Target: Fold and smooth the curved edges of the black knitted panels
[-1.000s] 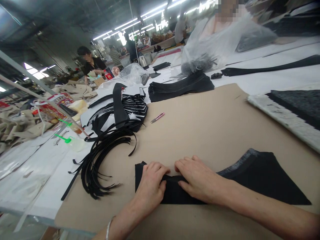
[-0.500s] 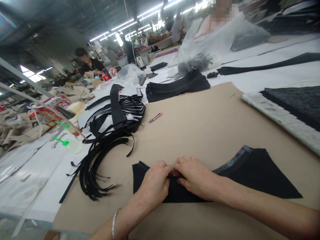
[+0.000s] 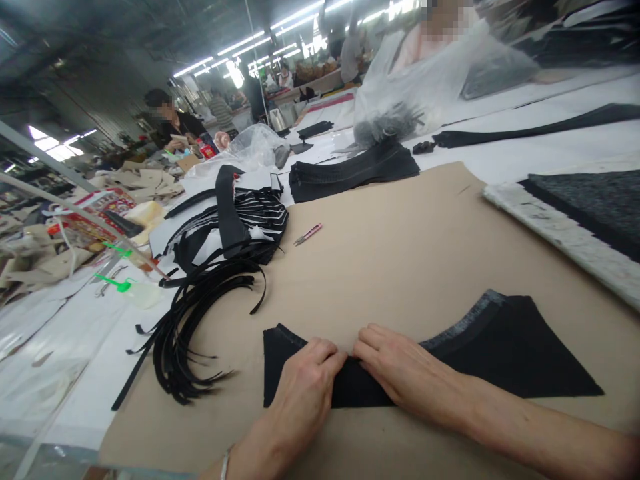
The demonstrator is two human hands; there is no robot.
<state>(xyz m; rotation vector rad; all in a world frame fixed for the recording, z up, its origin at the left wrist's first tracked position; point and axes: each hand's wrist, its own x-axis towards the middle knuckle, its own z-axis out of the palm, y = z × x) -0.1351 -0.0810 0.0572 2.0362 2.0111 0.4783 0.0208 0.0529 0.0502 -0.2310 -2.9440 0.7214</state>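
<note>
A black fabric panel (image 3: 515, 353) lies flat on tan kraft paper (image 3: 400, 267), with a grey-flecked band along its upper edge. My left hand (image 3: 305, 383) and my right hand (image 3: 397, 367) both rest on the panel, fingertips nearly meeting. Both grip a raised fold in the cloth (image 3: 360, 385) between them. To the left of my hands lies a loose bundle of black strips (image 3: 195, 333), not touched by either hand. Small pink-handled thread snips (image 3: 307, 234) sit on the paper above them.
Folded black pieces (image 3: 353, 175) and black-and-white striped cloth (image 3: 255, 217) lie beyond the paper. Grey felt on a white board (image 3: 585, 213) is at right. A co-worker in a white apron (image 3: 430, 67) stands opposite; another person (image 3: 173, 120) sits far left.
My hands have eased slightly apart from their tight pinch at the fold, and the fold lies flatter. The whole view has shifted a little, with the table sliding left.
</note>
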